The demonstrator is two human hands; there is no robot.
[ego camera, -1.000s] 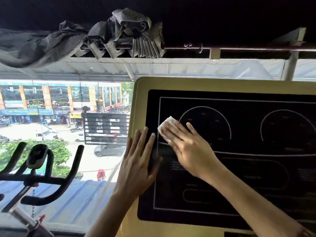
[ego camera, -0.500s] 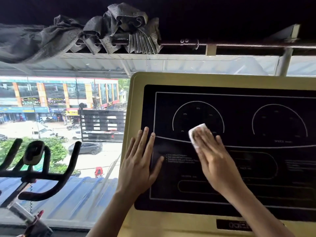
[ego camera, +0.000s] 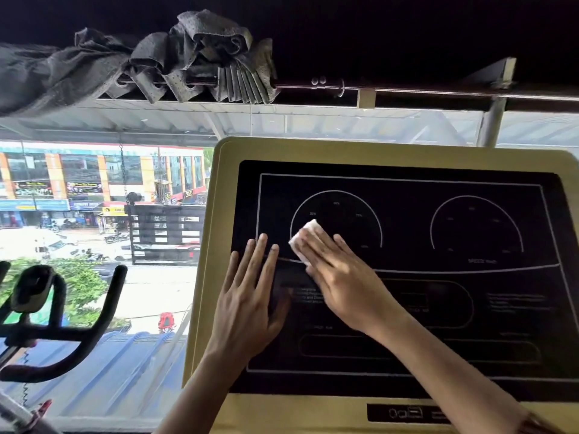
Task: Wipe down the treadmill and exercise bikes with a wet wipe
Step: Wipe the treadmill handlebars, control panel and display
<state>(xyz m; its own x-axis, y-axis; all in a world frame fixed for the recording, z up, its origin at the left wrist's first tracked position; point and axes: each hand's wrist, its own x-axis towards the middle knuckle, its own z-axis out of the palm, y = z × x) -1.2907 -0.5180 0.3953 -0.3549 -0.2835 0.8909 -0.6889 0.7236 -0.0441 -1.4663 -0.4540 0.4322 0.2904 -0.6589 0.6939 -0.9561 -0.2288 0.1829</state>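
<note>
The treadmill console [ego camera: 454, 308] fills the right half of the view, a black display panel in a gold frame with two dial outlines. My right hand [ego camera: 338, 277] lies flat on the panel and presses a folded white wet wipe [ego camera: 302, 238] against the lower left of the left dial. My left hand [ego camera: 250, 299] rests flat beside it, fingers straight, on the panel's left edge. An exercise bike's black handlebars [ego camera: 62, 324] show at the lower left.
A wide window [ego camera: 94, 214] behind the machines looks down on a street with shops and vehicles. A grey curtain [ego camera: 175, 61] is bunched on a rod [ego camera: 407, 89] above the console. Blue roofing lies below the window.
My right hand has slid the wipe back to the left across the panel, from the middle of the left dial toward my left hand. The left hand has stayed in place.
</note>
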